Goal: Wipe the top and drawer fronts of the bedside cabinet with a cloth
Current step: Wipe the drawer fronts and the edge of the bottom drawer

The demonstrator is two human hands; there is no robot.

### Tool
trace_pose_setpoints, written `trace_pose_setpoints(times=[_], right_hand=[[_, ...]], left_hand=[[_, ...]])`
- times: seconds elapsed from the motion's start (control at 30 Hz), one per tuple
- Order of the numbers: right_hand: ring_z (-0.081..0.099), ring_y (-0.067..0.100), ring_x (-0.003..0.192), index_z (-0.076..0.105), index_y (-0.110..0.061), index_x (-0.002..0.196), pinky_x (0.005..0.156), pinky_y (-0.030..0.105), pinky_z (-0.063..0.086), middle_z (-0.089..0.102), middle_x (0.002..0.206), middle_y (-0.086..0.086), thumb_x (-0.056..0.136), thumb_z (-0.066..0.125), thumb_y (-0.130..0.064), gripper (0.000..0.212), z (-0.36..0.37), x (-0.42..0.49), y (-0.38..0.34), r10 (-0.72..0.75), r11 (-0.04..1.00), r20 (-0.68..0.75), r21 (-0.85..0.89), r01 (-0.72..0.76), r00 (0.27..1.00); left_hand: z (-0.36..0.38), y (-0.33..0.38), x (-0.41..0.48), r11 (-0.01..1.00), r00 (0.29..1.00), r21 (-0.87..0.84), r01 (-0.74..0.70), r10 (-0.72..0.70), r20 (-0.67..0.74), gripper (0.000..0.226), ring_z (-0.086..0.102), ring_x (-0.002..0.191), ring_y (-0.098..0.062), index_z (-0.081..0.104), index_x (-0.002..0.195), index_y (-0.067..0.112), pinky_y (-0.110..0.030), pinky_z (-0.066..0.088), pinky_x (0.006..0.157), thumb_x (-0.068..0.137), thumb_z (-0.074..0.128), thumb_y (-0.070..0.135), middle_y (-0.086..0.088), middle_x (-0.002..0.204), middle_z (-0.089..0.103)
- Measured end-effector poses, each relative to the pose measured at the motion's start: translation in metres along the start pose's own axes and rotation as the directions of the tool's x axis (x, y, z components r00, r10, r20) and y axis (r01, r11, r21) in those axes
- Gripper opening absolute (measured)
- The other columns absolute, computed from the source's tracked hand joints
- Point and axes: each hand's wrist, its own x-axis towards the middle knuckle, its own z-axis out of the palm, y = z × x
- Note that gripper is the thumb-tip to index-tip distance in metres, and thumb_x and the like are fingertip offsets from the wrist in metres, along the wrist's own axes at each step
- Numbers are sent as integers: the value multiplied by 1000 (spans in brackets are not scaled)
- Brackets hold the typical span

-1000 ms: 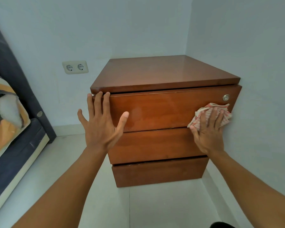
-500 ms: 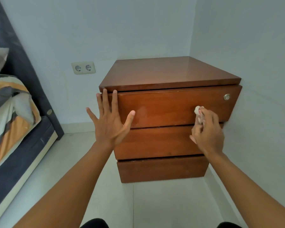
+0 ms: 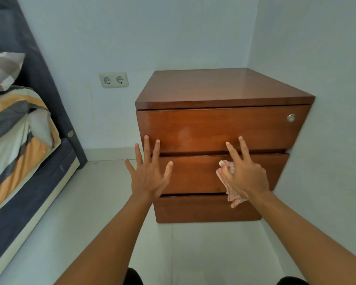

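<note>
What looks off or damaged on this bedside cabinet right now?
The top drawer front has a pale, blotchy patch low and left of center, like worn or clouded finish. Nothing looks spilled or askew.

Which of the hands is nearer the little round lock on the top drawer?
The right hand. It is spread over the middle drawer below and left of the lock, with the cloth under it. The left hand is by the cabinet's far left edge.

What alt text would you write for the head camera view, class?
A right hand presses a red-checked cloth on the middle drawer front of a wooden bedside cabinet. The left hand is spread open beside it.
</note>
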Motion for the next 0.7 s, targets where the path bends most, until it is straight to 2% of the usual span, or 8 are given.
trace_pose_setpoints(times=[0.07,0.13,0.27,0.37,0.43,0.53,0.6,0.7], right_hand=[[50,8,51,37,-27,156,43,14,29,30,165,8,99,48,-55,64,5,-5,1,13,1000,3,18,-13,1000],[57,14,56,36,-27,156,44,15,28,33,162,7,99,47,-55,64,13,-9,2,19,1000,59,-1,-19,998],[70,24,67,33,-25,152,50,24,44,39,158,5,99,46,-55,62,23,-1,0,44,999,93,6,-45,995],[72,26,70,36,-24,146,54,28,51,40,158,4,98,46,-56,58,32,2,-3,82,996,89,10,-84,993],[73,30,75,38,-23,143,59,29,50,39,160,3,98,45,-56,56,35,2,-6,126,992,90,13,-127,988],[73,38,89,34,-23,151,67,36,51,33,163,6,100,44,-55,62,36,3,-9,178,984,96,-15,-177,979],[72,39,94,29,-24,156,73,40,55,28,164,7,100,42,-58,66,37,4,-10,179,984,117,-29,-176,977],[72,37,95,27,-28,158,75,39,55,25,165,7,101,41,-58,66,32,7,-9,170,985,160,-26,-168,972]], left_hand=[[5,-3,-7,1000,999,-9,29,-29,17,78,-10,159,-31,4,163,39,-69,4,119,95,22,72,0,172,-14],[10,-10,-12,998,997,-13,58,-57,52,75,-1,159,-33,9,161,41,-70,11,119,94,22,72,-6,172,0],[14,-25,-8,997,993,-44,64,-59,98,73,8,158,-34,8,160,45,-67,15,119,94,22,71,-9,169,17],[17,-26,-5,996,995,-75,50,-43,92,74,12,157,-35,13,158,42,-67,18,120,92,24,73,-7,168,20],[21,-26,-4,993,995,-100,65,-58,79,75,18,155,-34,19,155,37,-67,22,119,91,25,74,-6,167,24],[25,-27,-3,990,996,-115,81,-76,45,76,30,150,-30,29,151,29,-68,26,117,90,27,75,-2,162,33],[24,-29,-3,991,995,-107,79,-72,67,79,32,149,-30,27,153,29,-68,26,117,90,28,76,-1,163,32],[17,-30,-1,996,985,-46,78,-69,159,84,29,150,-34,17,159,31,-67,22,117,91,27,79,-3,168,21]])
